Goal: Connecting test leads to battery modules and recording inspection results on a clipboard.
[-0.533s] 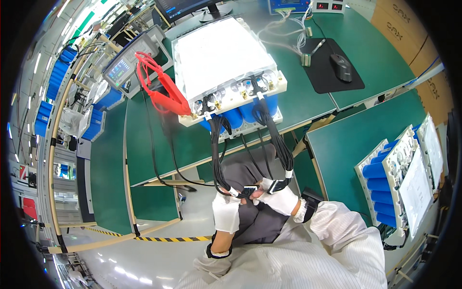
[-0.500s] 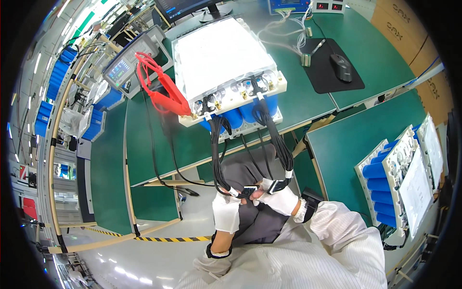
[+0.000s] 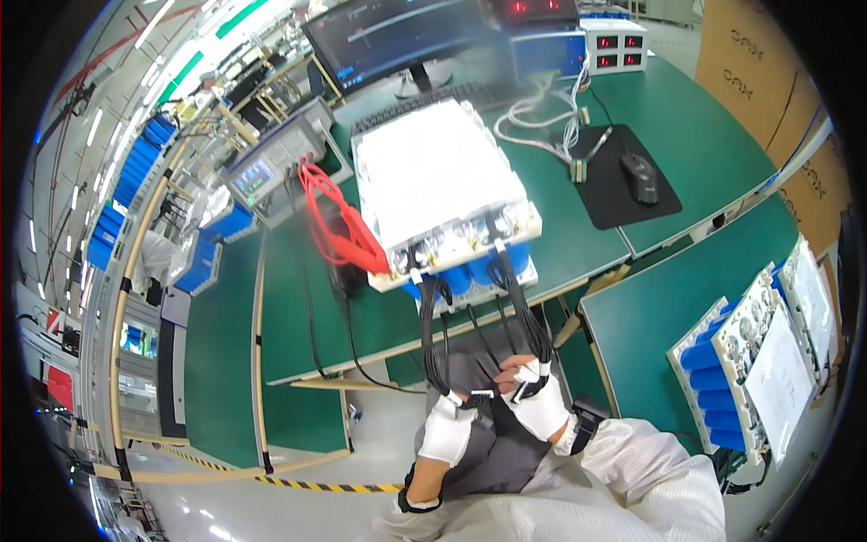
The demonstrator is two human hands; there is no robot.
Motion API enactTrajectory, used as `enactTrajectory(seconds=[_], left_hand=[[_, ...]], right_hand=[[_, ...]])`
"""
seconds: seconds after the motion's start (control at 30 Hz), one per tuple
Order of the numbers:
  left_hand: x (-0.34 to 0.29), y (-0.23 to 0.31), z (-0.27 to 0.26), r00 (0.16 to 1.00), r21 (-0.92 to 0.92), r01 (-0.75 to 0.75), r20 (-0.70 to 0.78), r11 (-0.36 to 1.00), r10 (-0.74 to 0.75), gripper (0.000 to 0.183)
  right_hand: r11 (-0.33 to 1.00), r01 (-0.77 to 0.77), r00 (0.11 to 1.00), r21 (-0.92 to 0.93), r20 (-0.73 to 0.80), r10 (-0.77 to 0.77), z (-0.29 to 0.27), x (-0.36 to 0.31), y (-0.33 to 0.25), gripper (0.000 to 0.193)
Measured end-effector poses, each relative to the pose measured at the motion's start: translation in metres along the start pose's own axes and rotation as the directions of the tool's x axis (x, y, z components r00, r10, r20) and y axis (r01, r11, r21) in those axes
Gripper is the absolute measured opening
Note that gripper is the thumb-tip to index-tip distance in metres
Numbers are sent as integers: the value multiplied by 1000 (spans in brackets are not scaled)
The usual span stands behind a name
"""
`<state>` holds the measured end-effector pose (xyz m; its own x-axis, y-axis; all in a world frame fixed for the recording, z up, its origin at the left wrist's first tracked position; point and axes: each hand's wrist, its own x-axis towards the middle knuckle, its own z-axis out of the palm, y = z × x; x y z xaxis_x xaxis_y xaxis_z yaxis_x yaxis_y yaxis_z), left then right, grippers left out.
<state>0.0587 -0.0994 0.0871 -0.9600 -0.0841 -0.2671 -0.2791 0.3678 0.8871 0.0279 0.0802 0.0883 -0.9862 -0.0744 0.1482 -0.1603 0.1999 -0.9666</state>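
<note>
Nearest, in front of the battery pack [image 3: 477, 242], two hands in white gloves with bare fingertips work above grey trousers [image 3: 506, 456]. The left hand [image 3: 449, 432] grips the left plug [image 3: 477, 397], a black connector; its fingers are mostly hidden. The right hand [image 3: 540, 411] is just beside it, fingers loosely bent, with the right plug [image 3: 531, 388], also black, against it; whether they close on it, I cannot tell.

From the plugs, a left wire bundle [image 3: 431, 334] and a right wire bundle [image 3: 528, 316], both black, rise to the pack's front edge. Well to the pack's right and nearer, a second pack [image 3: 713, 379] sits on a side surface [image 3: 650, 298].

The battery pack rests on a green surface [image 3: 578, 239], blue cells below a cream plate, a white sheet [image 3: 442, 172] on top. A red clip [image 3: 363, 250] meets its left front corner. Right of the pack, a black mouse [image 3: 641, 179] lies on a dark mat [image 3: 601, 200]; left is a grey meter [image 3: 274, 161]. Behind it stands a monitor [image 3: 406, 41].
</note>
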Motion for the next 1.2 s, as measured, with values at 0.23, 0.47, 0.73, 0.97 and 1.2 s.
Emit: enactTrajectory(seconds=[0.23, 0.47, 0.73, 0.97, 1.2], left_hand=[[17, 88, -75, 880, 34, -315, -363, 948, 306, 24], [54, 208, -79, 631, -151, -744, -480, 651, 609, 60], [81, 247, -58, 734, -490, -679, -436, 547, 521, 40], [69, 258, -39, 649, -521, -747, -434, 413, 625, 37], [79, 253, -33, 705, -495, -696, -331, 521, 627, 40]], right_hand=[[971, 145, 987, -188, -37, -154, 4, 6, 9, 16], [861, -331, 940, 387, 58, 336, 6, 6, 15, 11], [706, -618, 766, 344, 464, 445, 0, -2, 13, 21], [734, -590, 779, 336, 475, 409, 3, -1, 20, 22], [782, -593, 759, 190, 455, 465, -3, 0, 15, 24]])
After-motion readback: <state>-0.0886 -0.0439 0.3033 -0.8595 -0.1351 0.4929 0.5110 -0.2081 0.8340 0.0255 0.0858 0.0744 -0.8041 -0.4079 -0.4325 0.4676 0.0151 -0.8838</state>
